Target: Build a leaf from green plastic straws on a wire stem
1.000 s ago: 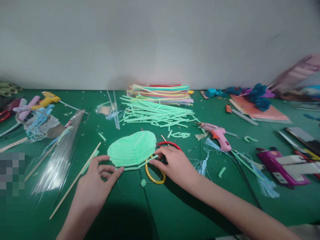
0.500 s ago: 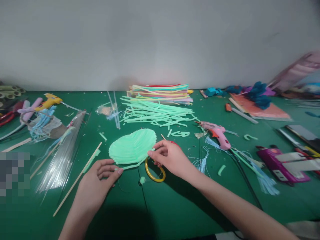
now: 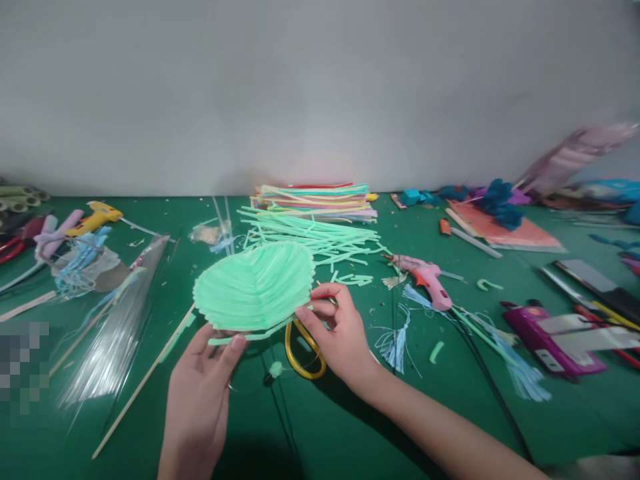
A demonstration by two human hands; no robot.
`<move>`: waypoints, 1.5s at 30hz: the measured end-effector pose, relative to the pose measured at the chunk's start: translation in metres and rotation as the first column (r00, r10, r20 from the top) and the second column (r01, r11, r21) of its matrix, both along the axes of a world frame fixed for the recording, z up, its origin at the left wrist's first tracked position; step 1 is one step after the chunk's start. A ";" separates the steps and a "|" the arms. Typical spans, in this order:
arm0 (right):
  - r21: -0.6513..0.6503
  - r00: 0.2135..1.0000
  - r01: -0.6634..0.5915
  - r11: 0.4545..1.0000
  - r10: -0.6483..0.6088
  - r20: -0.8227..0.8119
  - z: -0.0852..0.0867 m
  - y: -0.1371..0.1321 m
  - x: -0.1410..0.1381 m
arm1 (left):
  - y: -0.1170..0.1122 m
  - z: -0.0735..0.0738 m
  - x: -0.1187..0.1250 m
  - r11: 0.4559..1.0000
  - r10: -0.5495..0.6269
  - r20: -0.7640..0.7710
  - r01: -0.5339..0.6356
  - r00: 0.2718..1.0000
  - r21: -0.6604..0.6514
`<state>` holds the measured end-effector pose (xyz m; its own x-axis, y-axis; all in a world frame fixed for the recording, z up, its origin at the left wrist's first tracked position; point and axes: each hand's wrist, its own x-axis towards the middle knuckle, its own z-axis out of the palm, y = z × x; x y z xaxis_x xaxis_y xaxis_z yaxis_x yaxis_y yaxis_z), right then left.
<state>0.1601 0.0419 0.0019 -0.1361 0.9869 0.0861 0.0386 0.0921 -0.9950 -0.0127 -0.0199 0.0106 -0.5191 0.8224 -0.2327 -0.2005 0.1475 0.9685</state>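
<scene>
A mint-green leaf shape [image 3: 256, 285] made of straw pieces is lifted off the green table [image 3: 350, 427]. My left hand [image 3: 203, 393] pinches its near edge and stem from below. My right hand [image 3: 336, 328] grips its right edge with thumb and fingers. Scissors with a yellow and a red handle [image 3: 303, 347] lie on the table just under my right hand. A small green pompom [image 3: 275, 369] rests near my left thumb.
Loose green straws [image 3: 310, 233] and a stack of coloured straws [image 3: 315, 197] lie behind the leaf. A pink glue gun [image 3: 425, 273] lies to the right, a yellow one [image 3: 95, 217] far left. Clear sticks [image 3: 115, 320], a wooden skewer [image 3: 145, 380] and a purple packet [image 3: 555, 333] surround the spot.
Both hands have lifted the green leaf off the table and tilted it toward me. My right hand moved from the scissors to the leaf's right edge.
</scene>
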 end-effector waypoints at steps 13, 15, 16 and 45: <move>-0.194 0.969 -0.055 0.979 0.006 -0.248 0.013 0.000 -0.001 | -0.003 0.006 0.006 0.987 0.013 0.224 -0.048 0.975 0.153; -0.185 0.961 -0.055 0.981 0.001 -0.277 0.013 0.000 -0.001 | -0.004 0.006 0.007 0.982 0.036 0.233 -0.077 0.972 0.171; -0.179 0.957 -0.052 0.982 -0.002 -0.290 0.013 -0.001 -0.002 | -0.005 0.006 0.007 0.979 0.046 0.236 -0.090 0.971 0.180; -0.148 0.866 -0.144 0.978 0.052 -0.497 0.009 -0.005 -0.001 | 0.000 0.013 0.008 0.969 0.048 0.277 -0.113 0.960 0.221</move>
